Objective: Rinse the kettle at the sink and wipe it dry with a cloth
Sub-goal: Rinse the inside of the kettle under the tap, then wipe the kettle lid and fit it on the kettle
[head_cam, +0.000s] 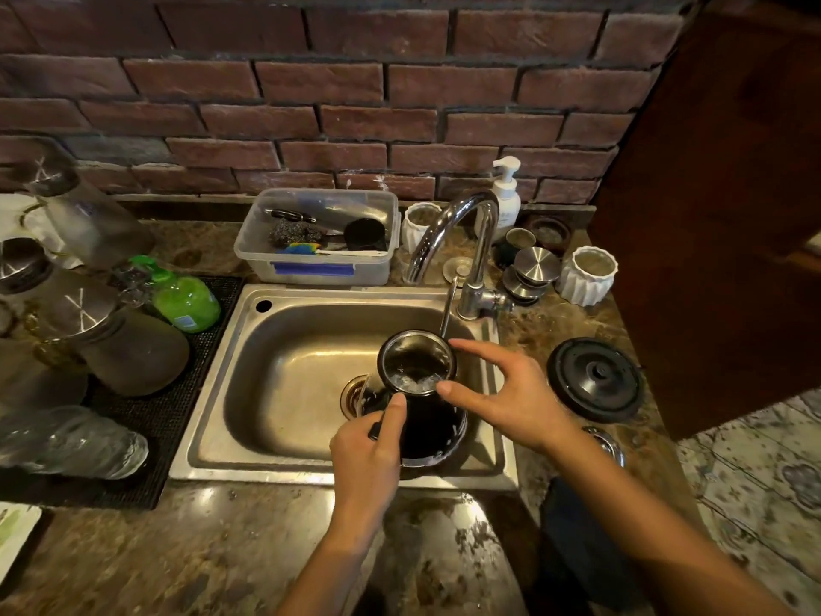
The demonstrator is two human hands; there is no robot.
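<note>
Head view, single frame.

Containers:
- Sink (pixel 213 402): steel basin set in marbled bench (pixel 213 549); drain visible at bottom, partly behind kettle.
- Kettle (pixel 420 393): dark body, lid off, steel-rimmed mouth tilted toward camera; held inside sink basin, over drain, under tap (pixel 462 242). A little water/foam at lower inner rim; thin water stream falls from the spout toward the mouth.
- Kettle lid (pixel 595 379): black, round, lying flat on bench right of sink, apart from kettle.
- Clear plastic tub (pixel 311 271): behind sink; holds steel scourer, dark round item, coloured brush, misc. utensils.
- Two white ribbed cups (pixel 588 275): near tap base; contents unclear.
- Pump bottle (pixel 506 193): white, against brick wall.
- Green spray bottle (pixel 182 295): lying on black mat left of sink, beside frosted jars w/ metal lids (pixel 111 340).

Hands:
- Left hand (pixel 368 455): grip clenched round kettle handle, thumb up along the neck; forearm enters from bottom edge.
- Right hand (pixel 511 393): grip released, fingers spread; thumb and forefinger at kettle rim, right side; exact contact cannot tell.
</note>
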